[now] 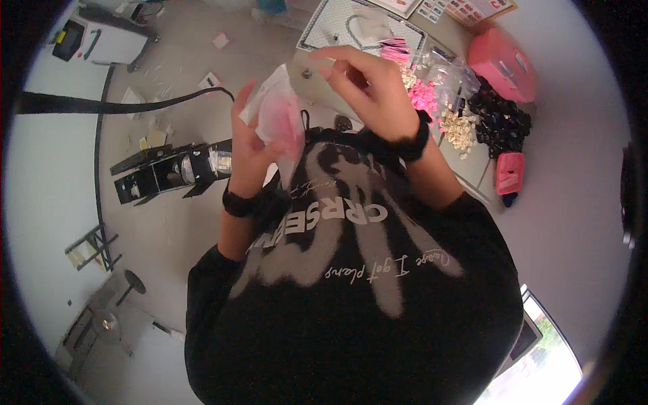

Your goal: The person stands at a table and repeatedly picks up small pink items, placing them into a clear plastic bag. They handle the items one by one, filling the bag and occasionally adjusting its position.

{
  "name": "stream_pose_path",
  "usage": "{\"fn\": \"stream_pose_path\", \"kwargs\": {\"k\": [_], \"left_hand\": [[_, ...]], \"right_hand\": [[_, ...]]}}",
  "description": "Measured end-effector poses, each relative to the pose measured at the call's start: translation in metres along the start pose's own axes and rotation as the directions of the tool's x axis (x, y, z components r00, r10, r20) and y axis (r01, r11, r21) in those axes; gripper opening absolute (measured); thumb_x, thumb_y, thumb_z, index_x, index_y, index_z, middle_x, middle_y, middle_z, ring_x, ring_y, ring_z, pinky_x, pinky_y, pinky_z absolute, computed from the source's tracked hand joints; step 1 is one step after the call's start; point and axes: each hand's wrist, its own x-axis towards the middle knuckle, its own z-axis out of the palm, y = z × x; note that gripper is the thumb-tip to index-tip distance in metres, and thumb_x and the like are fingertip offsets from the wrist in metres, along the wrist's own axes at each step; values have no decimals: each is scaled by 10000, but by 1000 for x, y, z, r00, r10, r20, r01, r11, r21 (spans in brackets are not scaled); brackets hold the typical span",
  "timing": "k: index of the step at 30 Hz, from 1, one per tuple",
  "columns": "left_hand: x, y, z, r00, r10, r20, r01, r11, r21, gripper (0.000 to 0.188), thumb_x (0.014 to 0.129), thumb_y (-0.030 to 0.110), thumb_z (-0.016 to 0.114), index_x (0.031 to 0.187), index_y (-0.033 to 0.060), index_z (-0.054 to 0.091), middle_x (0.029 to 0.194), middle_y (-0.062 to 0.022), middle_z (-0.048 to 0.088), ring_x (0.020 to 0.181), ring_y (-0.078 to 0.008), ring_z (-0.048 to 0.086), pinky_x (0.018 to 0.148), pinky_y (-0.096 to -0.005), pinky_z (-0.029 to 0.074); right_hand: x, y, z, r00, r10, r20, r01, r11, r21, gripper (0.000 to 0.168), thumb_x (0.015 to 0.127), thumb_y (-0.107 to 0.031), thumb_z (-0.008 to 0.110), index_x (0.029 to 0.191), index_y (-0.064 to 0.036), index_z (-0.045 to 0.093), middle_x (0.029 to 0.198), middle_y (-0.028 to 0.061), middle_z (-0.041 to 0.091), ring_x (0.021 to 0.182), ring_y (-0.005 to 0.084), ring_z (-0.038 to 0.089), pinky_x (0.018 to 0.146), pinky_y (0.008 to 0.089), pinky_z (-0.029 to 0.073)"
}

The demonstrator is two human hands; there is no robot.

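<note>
My left hand (248, 147) holds a thin, whitish translucent pouch (281, 119) with something pink showing through it. The pouch is upright, in front of my black printed T-shirt, between fingers and thumb. To the right of it and a little higher, my right hand (372, 86) is raised, its index finger and thumb stretched towards the left and slightly apart; no item shows between them. Its other fingers are curled and partly hidden. Beyond the right hand, pink-and-black striped packets or cards (395, 49) and small bright pink pieces (423, 97) lie on the table.
Cream pieces (458, 130), a pile of shiny black items (501, 119), clear plastic bags (445, 71) and a pink plastic box (503, 63) stand along the wall side. A patterned mat (331, 20) lies at the far end. An open black case (162, 172) is on the left.
</note>
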Motion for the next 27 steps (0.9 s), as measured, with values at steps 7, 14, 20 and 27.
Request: {"fn": "stream_pose_path", "kwargs": {"k": [7, 14, 20, 27], "left_hand": [[15, -60, -32, 999, 46, -22, -36, 942, 335, 487, 890, 259, 579, 1269, -7, 429, 1154, -162, 568, 997, -242, 584, 849, -369, 495], [21, -77, -30, 994, -81, -79, 94, 980, 178, 367, 957, 221, 464, 1227, -26, 478, 1126, -194, 581, 969, -269, 607, 847, -389, 503], [45, -82, -13, 992, 118, -54, -42, 684, 728, 397, 929, 209, 515, 1260, -7, 470, 1182, -162, 569, 1101, -258, 562, 908, -385, 474], [47, -108, -29, 909, -387, -157, 355, 914, -195, 541, 905, 277, 539, 1345, 15, 366, 1294, -126, 494, 1145, -245, 520, 980, -402, 432]], "right_hand": [[1, 197, -52, 960, 273, -57, -249, 747, -616, 269, 884, -336, 549, 1082, -172, 631, 841, 100, 684, 766, 298, 659, 667, 418, 516], [-58, 311, -49, 770, 638, -28, -542, 631, -555, 310, 846, -356, 557, 1097, -188, 626, 921, 88, 687, 885, 303, 646, 782, 439, 503], [-42, 377, -28, 810, 565, -160, -532, 591, -607, 306, 819, -295, 605, 1102, -181, 621, 1065, 97, 637, 963, 301, 620, 803, 432, 497], [-3, 411, 2, 792, 609, 26, -388, 536, -750, 313, 804, -294, 622, 1084, -159, 587, 1079, 77, 582, 949, 285, 607, 778, 427, 497]]}}
